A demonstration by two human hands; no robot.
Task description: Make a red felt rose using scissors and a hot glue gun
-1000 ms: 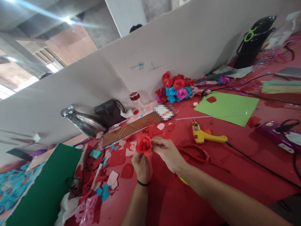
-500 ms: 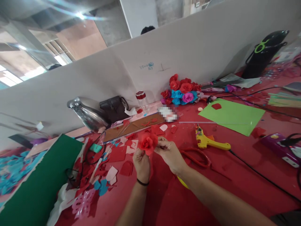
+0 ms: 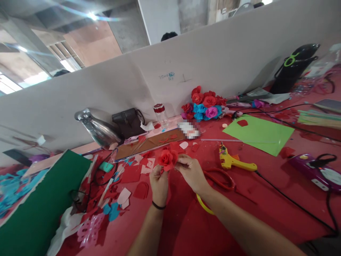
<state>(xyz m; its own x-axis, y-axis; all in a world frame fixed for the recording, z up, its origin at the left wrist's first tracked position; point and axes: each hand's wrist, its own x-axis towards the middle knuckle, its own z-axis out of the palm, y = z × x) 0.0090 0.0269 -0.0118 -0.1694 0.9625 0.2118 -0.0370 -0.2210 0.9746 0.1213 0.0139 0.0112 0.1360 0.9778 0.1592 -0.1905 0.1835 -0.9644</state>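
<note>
A red paper rose is held up over the red table between both hands. My left hand pinches it from below at the left, a dark band round the wrist. My right hand grips its petals at the right edge with thumb and fingers. Cut red petals and pink paper pieces lie to the left. By my right forearm are scissors with red handles and a yellow ring-shaped thing, partly covered. A yellow glue gun lies farther right.
Finished paper flowers are bunched against the partition. A steel flask, a dark bag and a glass jar stand along it. Green paper and a purple power strip lie right; a green board stands left.
The camera view has shifted slightly. The rose is turned a little in the fingers and its bloom shows more openly; both hands keep hold of it.
</note>
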